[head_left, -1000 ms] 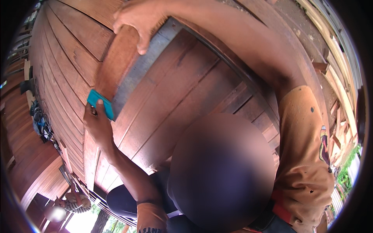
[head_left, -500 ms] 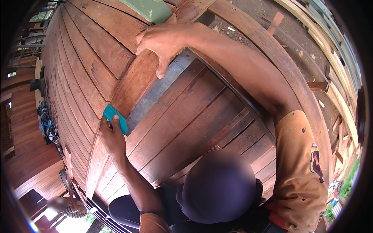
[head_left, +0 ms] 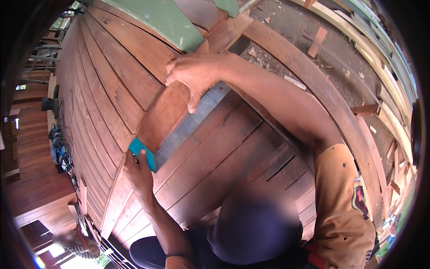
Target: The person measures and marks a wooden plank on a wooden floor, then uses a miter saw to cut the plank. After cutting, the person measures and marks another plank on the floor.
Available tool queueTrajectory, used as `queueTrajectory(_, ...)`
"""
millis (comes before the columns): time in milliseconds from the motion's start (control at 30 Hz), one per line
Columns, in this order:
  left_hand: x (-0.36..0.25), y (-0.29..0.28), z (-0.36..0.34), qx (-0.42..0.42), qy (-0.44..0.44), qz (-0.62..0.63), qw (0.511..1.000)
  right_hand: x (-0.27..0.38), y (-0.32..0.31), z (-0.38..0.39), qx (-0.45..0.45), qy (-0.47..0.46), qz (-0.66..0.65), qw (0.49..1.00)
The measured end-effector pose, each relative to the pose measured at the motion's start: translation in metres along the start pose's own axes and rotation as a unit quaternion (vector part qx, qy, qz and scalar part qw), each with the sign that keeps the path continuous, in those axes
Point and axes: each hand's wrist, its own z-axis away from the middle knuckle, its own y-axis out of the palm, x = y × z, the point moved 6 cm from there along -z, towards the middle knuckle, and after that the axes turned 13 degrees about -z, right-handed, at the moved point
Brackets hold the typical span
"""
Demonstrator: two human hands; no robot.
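Note:
My left hand (head_left: 139,168) grips a flat teal block (head_left: 141,152), pressed at the lower end of a short reddish wooden board (head_left: 163,121). My right hand (head_left: 192,78) spans that board's upper end, thumb on the near side and fingers curled over the far side. Beside the board runs a grey metal strip (head_left: 190,130), with a hole near its upper end. Both lie among the curved planks (head_left: 101,85) of a wooden structure, above darker recessed boards (head_left: 219,157).
A blurred head in a dark cap (head_left: 255,226) is at bottom centre. Green beams (head_left: 165,18) stand above. Loose timber (head_left: 389,125) and debris border the right. A person (head_left: 83,246) in stripes is at lower left, below cables and tools (head_left: 58,148).
The whole view has shifted, so both hands and the board appear lower and farther right, and green beams have come into view. Both hands keep their grips.

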Motion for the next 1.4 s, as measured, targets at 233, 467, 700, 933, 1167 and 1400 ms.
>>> queueTrajectory(233,0.001,-0.006,0.001,-0.009,0.007,0.009,1.0,-0.001,0.004,-0.005,-0.008,-0.001,-0.027,1.0)
queueTrajectory(467,-0.005,-0.006,0.006,-0.005,0.002,0.027,1.0,-0.004,0.009,-0.001,-0.016,0.003,-0.037,0.999)
queueTrajectory(700,-0.008,-0.001,0.003,0.0,0.017,-0.029,0.999,-0.009,-0.001,0.008,-0.01,0.006,-0.063,0.998)
queueTrajectory(933,0.039,0.023,0.0,-0.016,0.021,0.242,0.97,0.0,0.003,-0.014,-0.003,-0.013,-0.057,0.998)
queueTrajectory(1167,0.019,-0.033,0.032,-0.065,0.116,0.339,0.931,-0.045,-0.004,0.021,-0.063,0.063,-0.046,0.995)
queueTrajectory(1400,0.215,-0.11,0.119,-0.1,0.028,0.592,0.799,-0.062,-0.012,0.014,-0.085,0.217,-0.074,0.97)
